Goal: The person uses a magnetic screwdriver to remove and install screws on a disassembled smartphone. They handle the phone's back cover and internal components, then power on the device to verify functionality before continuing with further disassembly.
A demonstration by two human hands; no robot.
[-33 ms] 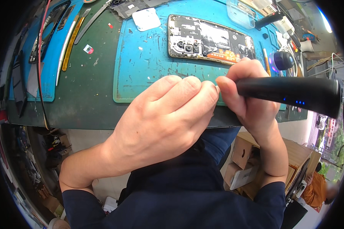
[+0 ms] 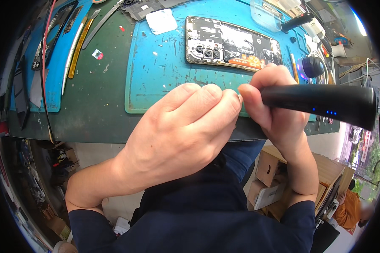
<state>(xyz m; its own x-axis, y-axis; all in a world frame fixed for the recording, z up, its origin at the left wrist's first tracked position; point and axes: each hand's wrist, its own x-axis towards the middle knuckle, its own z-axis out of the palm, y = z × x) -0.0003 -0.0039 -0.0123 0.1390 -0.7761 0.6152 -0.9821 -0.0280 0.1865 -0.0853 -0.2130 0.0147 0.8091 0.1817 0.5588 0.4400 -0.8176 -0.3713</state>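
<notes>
1. Your left hand [image 2: 175, 126] has its fingers bunched together; whether anything is pinched inside cannot be told. Your right hand [image 2: 285, 128] appears clamped, thumb and forefinger, on a black tool [image 2: 321, 102] with small blue lights. The hands meet at the fingertips, near side of the bench.

2. The phone [image 2: 234, 42] lies just beyond your right hand, back off, with its cameras [image 2: 208, 53] and battery [image 2: 264, 48] in place. The back is not on; what else is left, these views cannot settle.

3. Under the phone you have a blue mat [image 2: 156, 63] on a dark green bench [image 2: 101, 95]. A white pad [image 2: 161, 21] lies to its left, a clear box [image 2: 266, 17] beyond it, a round lamp [image 2: 311, 67] to its right.

4. Around you: crowded shelves [image 2: 27, 181] near left, cardboard boxes [image 2: 267, 168] near right, and farther right a person in orange [image 2: 347, 211].
</notes>
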